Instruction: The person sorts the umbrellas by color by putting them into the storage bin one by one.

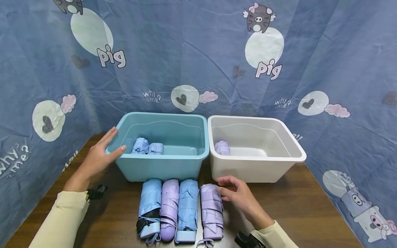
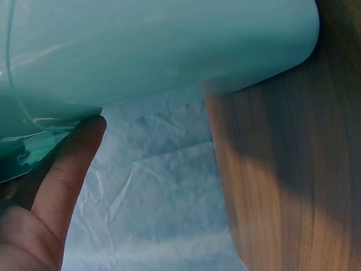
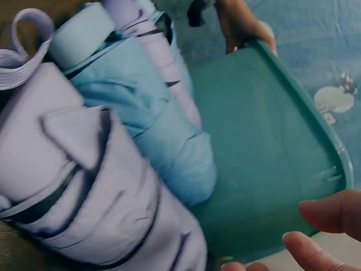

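My left hand (image 1: pixel 100 156) rests on the left rim of a teal plastic bin (image 1: pixel 161 168), fingers nearly straight; one digit touches beneath the rim in the left wrist view. My right hand (image 1: pixel 238 194) hovers beside the far end of a folded lilac umbrella (image 1: pixel 212 212), fingers loosely bent and apart, gripping nothing. In the right wrist view, its fingertips (image 3: pixel 307 251) stand clear of that umbrella. Left of it lie a blue umbrella (image 1: pixel 187 210), another lilac umbrella (image 1: pixel 169 206) and a second blue umbrella (image 1: pixel 151 199), side by side.
Inside the teal bin are two blue rolled umbrellas (image 1: pixel 140 145). A white bin (image 1: pixel 248 170) stands to its right, with one lilac umbrella (image 1: pixel 222 148) inside. Both bins sit at the back of the wooden table (image 1: pixel 297 213), before a blue printed cloth (image 1: pixel 149 44).
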Tool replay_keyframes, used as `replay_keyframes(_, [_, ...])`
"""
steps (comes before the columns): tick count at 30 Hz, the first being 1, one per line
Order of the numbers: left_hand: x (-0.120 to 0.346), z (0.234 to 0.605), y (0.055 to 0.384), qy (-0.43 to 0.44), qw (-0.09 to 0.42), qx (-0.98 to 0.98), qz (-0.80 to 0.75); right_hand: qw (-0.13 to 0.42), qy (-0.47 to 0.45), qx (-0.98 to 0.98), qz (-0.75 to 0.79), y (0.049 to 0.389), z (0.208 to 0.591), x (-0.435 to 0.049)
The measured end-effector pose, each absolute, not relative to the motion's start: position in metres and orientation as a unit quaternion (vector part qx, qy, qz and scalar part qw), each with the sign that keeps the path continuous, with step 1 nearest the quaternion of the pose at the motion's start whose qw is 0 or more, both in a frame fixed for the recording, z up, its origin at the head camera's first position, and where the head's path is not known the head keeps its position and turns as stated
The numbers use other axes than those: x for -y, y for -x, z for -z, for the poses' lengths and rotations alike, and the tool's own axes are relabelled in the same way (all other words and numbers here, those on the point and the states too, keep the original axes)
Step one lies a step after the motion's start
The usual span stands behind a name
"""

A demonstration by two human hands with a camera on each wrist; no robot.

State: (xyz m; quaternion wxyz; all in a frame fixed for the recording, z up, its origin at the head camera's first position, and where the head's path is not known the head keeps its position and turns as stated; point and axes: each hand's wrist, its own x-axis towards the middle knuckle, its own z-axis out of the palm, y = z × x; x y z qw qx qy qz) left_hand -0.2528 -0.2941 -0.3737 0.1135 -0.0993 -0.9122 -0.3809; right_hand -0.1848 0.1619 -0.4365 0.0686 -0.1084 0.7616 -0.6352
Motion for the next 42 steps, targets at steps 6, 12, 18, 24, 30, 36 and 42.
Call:
replay_keyframes(6, [0.294,0.373,0.254,0.101,0.117,0.911,0.381,0.064,0.084,-0.773,0.625,0.178,0.441,-0.159])
replay_keyframes(12, [0.294,0.373,0.255,0.105,0.116,0.912,0.380,0.035,0.100,-0.830,0.547,0.175,0.452,-0.155])
replay_keyframes(18, [0.294,0.373,0.255,0.108,0.119,0.910,0.382,0.016,0.119,-0.857,0.501,0.172,0.460,-0.149])
replay_keyframes(24, [0.293,0.373,0.256,0.104,0.115,0.911,0.383,0.002,0.123,-0.878,0.463,0.169,0.462,-0.141])
replay_keyframes(30, [0.292,0.374,0.256,0.102,0.113,0.911,0.384,-0.003,0.107,-0.916,0.387,0.169,0.464,-0.132])
replay_keyframes(36, [0.293,0.375,0.256,0.101,0.112,0.909,0.388,0.011,0.106,-0.934,0.340,0.168,0.463,-0.123])
replay_keyframes(42, [0.294,0.376,0.254,0.099,0.112,0.912,0.381,0.018,0.108,-0.939,0.327,0.169,0.461,-0.119])
